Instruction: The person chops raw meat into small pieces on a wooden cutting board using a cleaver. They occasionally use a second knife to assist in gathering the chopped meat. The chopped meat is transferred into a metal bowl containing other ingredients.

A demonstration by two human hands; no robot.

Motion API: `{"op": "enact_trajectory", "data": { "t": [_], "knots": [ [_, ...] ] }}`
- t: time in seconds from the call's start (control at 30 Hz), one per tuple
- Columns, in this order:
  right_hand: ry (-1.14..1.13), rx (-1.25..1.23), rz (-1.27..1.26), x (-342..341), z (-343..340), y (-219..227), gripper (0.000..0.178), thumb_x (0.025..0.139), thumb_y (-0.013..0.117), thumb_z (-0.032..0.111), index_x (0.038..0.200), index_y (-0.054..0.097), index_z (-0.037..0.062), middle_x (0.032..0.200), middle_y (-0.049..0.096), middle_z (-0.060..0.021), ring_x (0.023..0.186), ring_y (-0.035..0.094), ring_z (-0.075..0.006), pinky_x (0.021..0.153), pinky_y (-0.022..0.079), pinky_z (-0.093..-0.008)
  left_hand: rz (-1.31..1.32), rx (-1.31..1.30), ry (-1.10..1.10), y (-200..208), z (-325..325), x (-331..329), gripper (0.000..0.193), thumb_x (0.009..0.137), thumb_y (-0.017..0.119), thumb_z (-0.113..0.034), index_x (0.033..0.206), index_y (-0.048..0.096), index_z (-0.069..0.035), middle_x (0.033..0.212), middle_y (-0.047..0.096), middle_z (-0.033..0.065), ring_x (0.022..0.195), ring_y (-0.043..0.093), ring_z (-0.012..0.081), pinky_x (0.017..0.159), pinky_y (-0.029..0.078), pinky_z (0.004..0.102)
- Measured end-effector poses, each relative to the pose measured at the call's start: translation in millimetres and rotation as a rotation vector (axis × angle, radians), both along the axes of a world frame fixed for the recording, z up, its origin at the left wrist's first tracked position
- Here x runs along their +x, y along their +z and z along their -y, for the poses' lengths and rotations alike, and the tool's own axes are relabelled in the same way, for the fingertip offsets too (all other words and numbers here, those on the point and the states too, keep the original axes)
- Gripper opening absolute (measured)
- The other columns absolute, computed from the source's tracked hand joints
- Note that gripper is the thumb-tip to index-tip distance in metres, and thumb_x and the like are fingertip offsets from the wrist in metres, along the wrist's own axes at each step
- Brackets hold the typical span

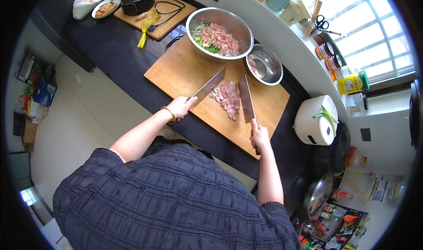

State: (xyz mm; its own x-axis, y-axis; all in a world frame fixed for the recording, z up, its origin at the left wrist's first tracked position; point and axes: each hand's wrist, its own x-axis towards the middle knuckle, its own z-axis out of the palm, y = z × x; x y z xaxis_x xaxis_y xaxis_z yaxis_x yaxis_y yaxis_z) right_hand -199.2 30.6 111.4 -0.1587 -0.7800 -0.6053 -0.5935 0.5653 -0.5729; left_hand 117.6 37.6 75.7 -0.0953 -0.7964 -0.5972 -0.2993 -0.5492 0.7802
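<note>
On a large wooden cutting board (178, 69) lies a pile of chopped raw meat (228, 99). My left hand (179, 108) is closed round the handle of a cleaver (209, 85), whose blade slants to the left of the pile. A second cleaver (246, 100) is gripped in my right hand (260, 138), its blade along the pile's right side. At the board's far edge stands a big steel bowl (243, 25) holding minced meat (219, 36) and chopped greens (207, 46). Beside it, a smaller steel bowl (272, 65) contains a few pieces of meat (253, 66).
A white rice cooker (315, 118) with green onion (327, 115) on its lid stands to the right. At the far left, a smaller board (185, 13) carries a black pot (136, 1) and cord. Jars (324, 50) and scissors (323, 22) line the windowsill.
</note>
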Motion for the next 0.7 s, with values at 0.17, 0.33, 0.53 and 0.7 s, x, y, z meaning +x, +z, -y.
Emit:
{"op": "enact_trajectory", "data": {
  "t": [0.17,0.33,0.53,0.7],
  "knots": [
    [-0.105,-0.032,0.104,9.1,-25.1,-15.8,0.05,0.088,0.04,0.05,0.06,0.039,0.0084,0.043,0.036,-0.0008,0.03,0.035,-0.0118,0.028,0.028,-0.0266,-0.016,-0.01,-0.028,0.2,1.4,2.9,0.05,0.088,0.038,-0.05,0.066,0.044,-0.005,0.05,0.042,0.001,0.036,0.04,0.0109,0.033,0.034,0.0253],
    [-0.217,-0.084,0.222,16.6,-38.5,0.5,0.053,0.088,0.037,0.054,0.063,0.041,0.0073,0.045,0.04,-0.0022,0.032,0.036,-0.0109,0.03,0.031,-0.0261,-0.016,0.003,-0.044,-3.5,2.2,9.0,0.05,0.088,0.038,-0.049,0.066,0.044,-0.006,0.05,0.041,0.0009,0.036,0.04,0.0107,0.033,0.034,0.025],
    [-0.223,-0.056,0.086,67.3,-66.9,-24.7,0.053,0.087,0.039,0.054,0.065,0.043,0.0056,0.046,0.042,-0.0037,0.033,0.04,-0.0135,0.032,0.035,-0.0296,-0.053,0.018,-0.1,-5.2,8.3,14.5,0.049,0.089,0.038,-0.049,0.067,0.044,-0.006,0.05,0.041,0.0007,0.036,0.04,0.0103,0.033,0.034,0.0249],
    [-0.252,-0.203,0.184,89.6,-47.3,28.4,0.046,0.09,0.035,0.047,0.071,0.041,0.0067,0.045,0.037,-0.0012,0.033,0.038,-0.0114,0.03,0.032,-0.0264,-0.051,-0.012,-0.143,-2.8,10.9,16.6,0.049,0.089,0.038,-0.049,0.068,0.044,-0.006,0.05,0.041,0.0004,0.036,0.039,0.0102,0.032,0.033,0.025]
  ]
}}
